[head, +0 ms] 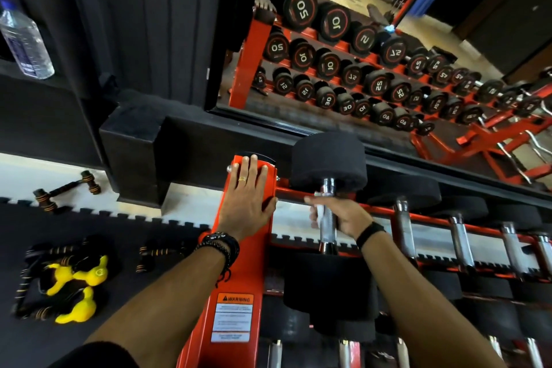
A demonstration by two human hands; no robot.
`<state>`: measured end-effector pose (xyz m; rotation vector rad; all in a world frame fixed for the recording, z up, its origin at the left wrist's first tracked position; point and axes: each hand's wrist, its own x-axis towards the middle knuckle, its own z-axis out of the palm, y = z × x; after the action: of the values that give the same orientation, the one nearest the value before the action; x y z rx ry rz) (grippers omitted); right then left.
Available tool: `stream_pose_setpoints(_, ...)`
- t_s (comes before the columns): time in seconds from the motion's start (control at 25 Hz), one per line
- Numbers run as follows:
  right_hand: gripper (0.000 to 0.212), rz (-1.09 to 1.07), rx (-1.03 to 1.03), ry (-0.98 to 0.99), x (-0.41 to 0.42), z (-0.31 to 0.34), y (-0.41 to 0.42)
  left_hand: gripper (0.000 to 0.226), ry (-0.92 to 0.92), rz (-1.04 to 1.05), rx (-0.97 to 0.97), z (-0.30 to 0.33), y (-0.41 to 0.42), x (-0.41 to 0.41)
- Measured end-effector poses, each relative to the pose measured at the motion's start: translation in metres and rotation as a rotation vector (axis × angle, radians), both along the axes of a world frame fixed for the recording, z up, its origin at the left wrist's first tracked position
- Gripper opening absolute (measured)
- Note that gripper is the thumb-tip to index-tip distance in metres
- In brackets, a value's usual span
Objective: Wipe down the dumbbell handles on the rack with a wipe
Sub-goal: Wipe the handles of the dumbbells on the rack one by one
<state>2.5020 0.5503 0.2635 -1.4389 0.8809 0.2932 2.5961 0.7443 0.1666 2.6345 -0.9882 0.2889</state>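
A red dumbbell rack [236,284] runs from the centre to the right edge. My left hand [246,203] lies flat with spread fingers on top of the rack's end post. My right hand [340,215] grips the chrome handle [328,234] of the first black dumbbell [328,158] on the top tier, with a small white wipe [320,212] pressed against the handle under the fingers. More dumbbells with chrome handles [403,224] line the tier to the right.
A wall mirror [388,39] behind the rack reflects the rows of dumbbells. A water bottle [24,39] stands on a dark ledge at the upper left. Push-up bars [65,191] and yellow-and-black gear [74,287] lie on the black floor mat to the left.
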Motion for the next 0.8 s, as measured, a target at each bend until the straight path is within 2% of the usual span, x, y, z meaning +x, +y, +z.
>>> stream_pose_setpoints(0.04, 0.045, 0.077, -0.066, 0.039, -0.008, 0.001, 0.001, 0.072, -0.010, 0.004, 0.006, 0.000, -0.001, 0.000)
stream_pose_setpoints(0.12, 0.048, 0.279, -0.343, 0.194, -0.028, 0.008, 0.002, 0.073, -0.019, 0.006, 0.019, -0.001, -0.002, -0.001)
stream_pose_setpoints(0.2, 0.049, 0.301, -0.552, 0.279, -0.040, 0.013, -0.001, 0.073, -0.023, 0.008, 0.032, -0.002, -0.001, 0.000)
stream_pose_setpoints(0.28, 0.051, 0.209, -0.641, 0.193, -0.042, 0.016, -0.001, 0.073, -0.028, 0.009, 0.032, -0.001, -0.002, 0.000)
stream_pose_setpoints(0.4, 0.034, -0.033, -0.763, -0.086, -0.030, 0.021, 0.001, 0.071, -0.018, 0.005, 0.016, -0.001, -0.002, 0.000)
stream_pose_setpoints(0.48, 0.024, -0.131, -0.753, -0.212, -0.024, 0.023, 0.005, 0.071, -0.013, -0.001, 0.013, -0.001, -0.001, 0.000)
stream_pose_setpoints(0.56, 0.017, -0.101, -0.756, -0.213, -0.032, 0.022, 0.010, 0.070, -0.013, -0.002, 0.013, -0.001, -0.001, 0.000)
stream_pose_setpoints(0.72, 0.017, 0.080, -0.773, -0.066, -0.063, 0.017, 0.017, 0.071, -0.028, 0.007, 0.016, -0.003, -0.003, 0.001)
stream_pose_setpoints(0.8, 0.014, 0.030, -0.968, -0.126, -0.049, 0.019, 0.017, 0.071, -0.038, 0.004, 0.020, -0.003, -0.002, 0.001)
